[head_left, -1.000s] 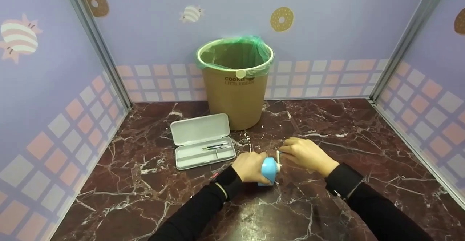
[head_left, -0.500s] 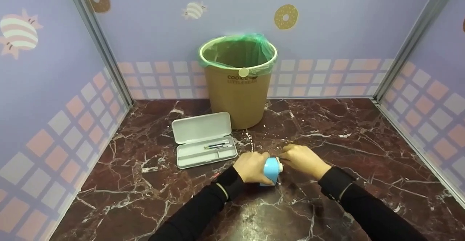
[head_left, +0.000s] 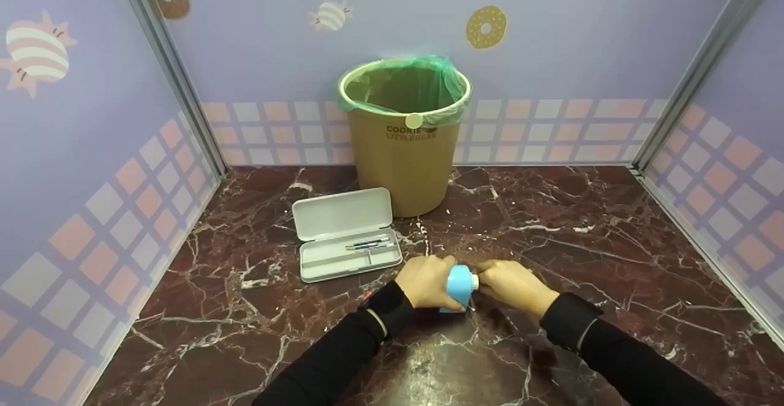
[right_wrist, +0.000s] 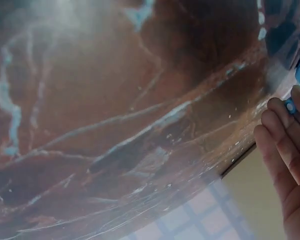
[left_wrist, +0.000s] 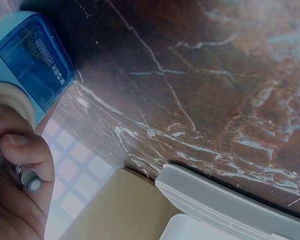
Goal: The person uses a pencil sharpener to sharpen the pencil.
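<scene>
A light blue crank pencil sharpener (head_left: 458, 285) stands on the marbled table, with my left hand (head_left: 422, 280) gripping it from the left. In the left wrist view its clear blue drawer (left_wrist: 37, 55) shows shavings inside. A pencil (left_wrist: 29, 179), eraser end outward, sits among the fingers of that hand by the cream round front. On the other side my right hand (head_left: 513, 285) pinches the crank handle, whose blue knob (right_wrist: 290, 106) shows between thumb and fingers in the right wrist view. Most of the crank is hidden by the hand.
An open white pencil case (head_left: 334, 263) with a few pencils (head_left: 369, 244) inside lies left of the hands. Behind it stands a tan trash bin (head_left: 404, 167) with a green liner. Patterned walls enclose the table at the back and sides.
My right hand has swung the crank downward and toward me, from above the sharpener's axle to beside it. The left hand keeps its hold on the sharpener, and the head view shifts slightly.
</scene>
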A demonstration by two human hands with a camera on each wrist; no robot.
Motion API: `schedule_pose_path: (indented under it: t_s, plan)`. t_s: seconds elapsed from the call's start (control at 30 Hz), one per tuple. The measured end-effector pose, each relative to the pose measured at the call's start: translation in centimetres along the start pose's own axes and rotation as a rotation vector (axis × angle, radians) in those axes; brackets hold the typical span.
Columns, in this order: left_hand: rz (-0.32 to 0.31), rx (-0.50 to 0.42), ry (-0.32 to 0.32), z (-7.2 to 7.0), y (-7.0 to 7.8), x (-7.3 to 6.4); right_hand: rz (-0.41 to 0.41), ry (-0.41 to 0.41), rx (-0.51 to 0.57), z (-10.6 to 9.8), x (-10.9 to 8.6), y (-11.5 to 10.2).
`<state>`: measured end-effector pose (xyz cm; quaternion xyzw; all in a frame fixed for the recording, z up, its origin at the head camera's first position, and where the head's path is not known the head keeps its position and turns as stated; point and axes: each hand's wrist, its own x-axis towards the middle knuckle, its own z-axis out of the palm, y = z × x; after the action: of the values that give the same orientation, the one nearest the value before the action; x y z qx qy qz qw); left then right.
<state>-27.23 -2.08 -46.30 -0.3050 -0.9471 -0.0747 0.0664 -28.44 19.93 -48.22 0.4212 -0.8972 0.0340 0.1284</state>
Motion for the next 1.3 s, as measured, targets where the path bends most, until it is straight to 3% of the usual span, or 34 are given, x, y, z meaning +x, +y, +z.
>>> schedule_pose_path:
  t_s: [0.63, 0.83, 1.03, 1.3]
  plan:
    - [-0.03, -0.009, 0.0, -0.1, 0.1, 0.2, -0.179, 0.038, -0.035, -1.5, -2.5, -2.1]
    - [-0.043, -0.004, -0.006, -0.1, 0.1, 0.2, -0.235, 0.111, -0.058, -2.7, -2.8, -2.7]
    - [-0.024, -0.002, 0.012, -0.1, 0.2, 0.1, -0.255, 0.137, -0.059, -4.4, -3.1, -3.1]
    - [-0.035, -0.012, -0.028, 0.0, 0.1, 0.2, -0.247, 0.18, -0.083, -6.4, -2.4, -2.4]
